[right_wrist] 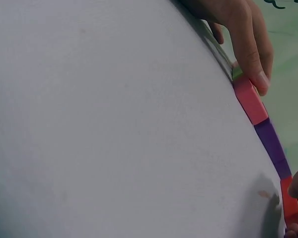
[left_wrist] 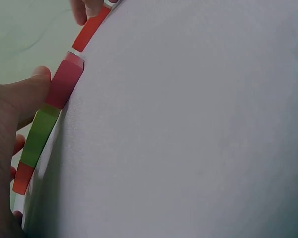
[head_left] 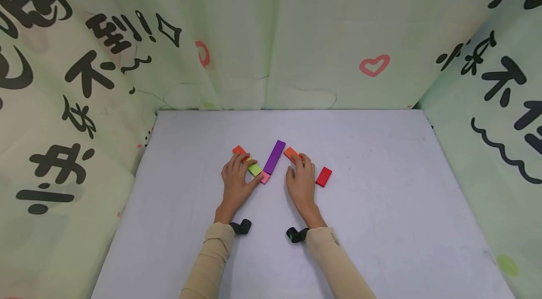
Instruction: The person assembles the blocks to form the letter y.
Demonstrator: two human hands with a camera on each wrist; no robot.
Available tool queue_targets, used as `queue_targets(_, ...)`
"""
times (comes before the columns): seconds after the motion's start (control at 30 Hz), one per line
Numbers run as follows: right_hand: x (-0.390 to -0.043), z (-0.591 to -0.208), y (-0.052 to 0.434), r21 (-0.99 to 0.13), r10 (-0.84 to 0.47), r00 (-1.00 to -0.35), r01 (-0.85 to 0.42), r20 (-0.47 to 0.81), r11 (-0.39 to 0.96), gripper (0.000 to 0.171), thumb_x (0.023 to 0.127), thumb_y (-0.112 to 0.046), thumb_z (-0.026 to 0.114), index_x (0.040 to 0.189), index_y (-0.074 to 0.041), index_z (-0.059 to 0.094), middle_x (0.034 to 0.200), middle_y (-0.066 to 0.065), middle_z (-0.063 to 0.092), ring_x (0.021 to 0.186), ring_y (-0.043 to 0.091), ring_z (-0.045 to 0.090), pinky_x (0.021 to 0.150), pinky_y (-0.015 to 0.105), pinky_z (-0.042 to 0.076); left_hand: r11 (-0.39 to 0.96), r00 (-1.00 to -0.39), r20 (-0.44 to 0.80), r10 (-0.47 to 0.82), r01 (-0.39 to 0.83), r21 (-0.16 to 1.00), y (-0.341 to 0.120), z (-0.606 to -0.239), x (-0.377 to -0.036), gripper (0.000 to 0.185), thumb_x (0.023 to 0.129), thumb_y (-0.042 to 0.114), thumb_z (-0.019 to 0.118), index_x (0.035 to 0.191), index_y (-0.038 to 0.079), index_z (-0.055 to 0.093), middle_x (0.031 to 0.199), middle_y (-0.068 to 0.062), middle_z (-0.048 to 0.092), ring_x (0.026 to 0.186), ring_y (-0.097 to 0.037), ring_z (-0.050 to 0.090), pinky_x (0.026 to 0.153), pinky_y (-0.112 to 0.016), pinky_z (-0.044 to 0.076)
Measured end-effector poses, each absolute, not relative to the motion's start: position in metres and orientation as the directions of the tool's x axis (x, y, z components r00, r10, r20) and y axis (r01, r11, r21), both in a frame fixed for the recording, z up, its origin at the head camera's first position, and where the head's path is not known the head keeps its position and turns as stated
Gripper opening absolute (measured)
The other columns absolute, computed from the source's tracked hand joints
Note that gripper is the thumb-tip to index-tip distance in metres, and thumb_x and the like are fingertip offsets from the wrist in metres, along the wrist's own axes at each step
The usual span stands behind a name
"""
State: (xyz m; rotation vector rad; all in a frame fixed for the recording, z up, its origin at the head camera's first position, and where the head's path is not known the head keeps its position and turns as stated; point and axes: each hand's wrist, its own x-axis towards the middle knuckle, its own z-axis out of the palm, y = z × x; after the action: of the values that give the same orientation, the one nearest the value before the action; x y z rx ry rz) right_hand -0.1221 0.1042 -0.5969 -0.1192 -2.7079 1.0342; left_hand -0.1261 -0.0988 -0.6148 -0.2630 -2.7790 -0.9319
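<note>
My left hand [head_left: 238, 184] spans a slanted row of small blocks. Its thumb touches the pink block [head_left: 265, 177] at the near end, and its fingertips lie over the green block [head_left: 254, 169] and the orange-red block [head_left: 239, 150] beyond it. From the pink block, a long purple block [head_left: 274, 158] slants away to the upper right, making a V with that row. My right hand [head_left: 301, 186] pinches an orange block [head_left: 290, 153] between thumb and fingers, right of the purple block's far end. The fingers partly hide it.
A red block [head_left: 323, 177] lies on the white table [head_left: 381, 233] just right of my right hand. Pale green curtains [head_left: 322, 31] with black writing enclose the table at the back and both sides. Dark wrist cameras hang at both cuffs.
</note>
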Motion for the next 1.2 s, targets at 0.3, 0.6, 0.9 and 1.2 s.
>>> queue_targets(0.3, -0.110, -0.597, 0.105, -0.654, 0.138, -0.966, -0.041, 0.219, 0.755, 0.034, 0.095, -0.011, 0.059, 0.128, -0.005, 0.060, 0.133, 0.016, 0.051, 0.113, 0.032, 0.052, 0.091, 0.044, 0.050, 0.749, -0.947, 0.307, 0.092, 0.269, 0.606, -0.100, -0.616, -0.125, 0.037, 0.092, 0.039, 0.066, 0.123, 0.021, 0.063, 0.146, -0.002, 0.048, 0.147, -0.025, 0.028, 0.113, -0.059, 0.019)
queue_targets(0.6, -0.097, -0.596, 0.106, -0.630, 0.118, -0.969, -0.049, 0.219, 0.775, 0.035, 0.093, -0.010, 0.062, 0.129, -0.007, 0.061, 0.121, 0.016, 0.053, 0.106, 0.030, 0.052, 0.086, 0.041, 0.049, 0.771, -0.942, 0.336, 0.003, 0.216, 0.599, -0.100, -0.615, -0.126, 0.032, 0.094, 0.026, 0.064, 0.124, 0.018, 0.063, 0.144, -0.007, 0.048, 0.145, -0.028, 0.030, 0.112, -0.060, 0.020)
queue_targets(0.9, -0.088, -0.596, 0.105, -0.600, 0.086, -0.961, -0.092, 0.261, 0.795, 0.033, 0.092, -0.010, 0.065, 0.124, -0.007, 0.065, 0.110, 0.013, 0.060, 0.096, 0.027, 0.053, 0.078, 0.036, 0.045, 0.809, -0.959, 0.280, -0.045, 0.129, 0.573, -0.100, -0.614, -0.128, 0.040, 0.093, 0.031, 0.065, 0.131, 0.020, 0.058, 0.152, -0.005, 0.041, 0.149, -0.025, 0.026, 0.116, -0.062, 0.016)
queue_targets(1.2, -0.076, -0.596, 0.107, -0.561, 0.035, -0.953, -0.146, 0.299, 0.815, 0.029, 0.090, -0.010, 0.067, 0.119, -0.008, 0.067, 0.108, 0.010, 0.062, 0.092, 0.027, 0.055, 0.080, 0.037, 0.046, 0.804, -0.962, 0.271, -0.044, 0.127, 0.581, -0.100, -0.615, -0.130, 0.039, 0.092, 0.029, 0.068, 0.129, 0.019, 0.058, 0.152, -0.004, 0.041, 0.147, -0.022, 0.030, 0.116, -0.063, 0.016)
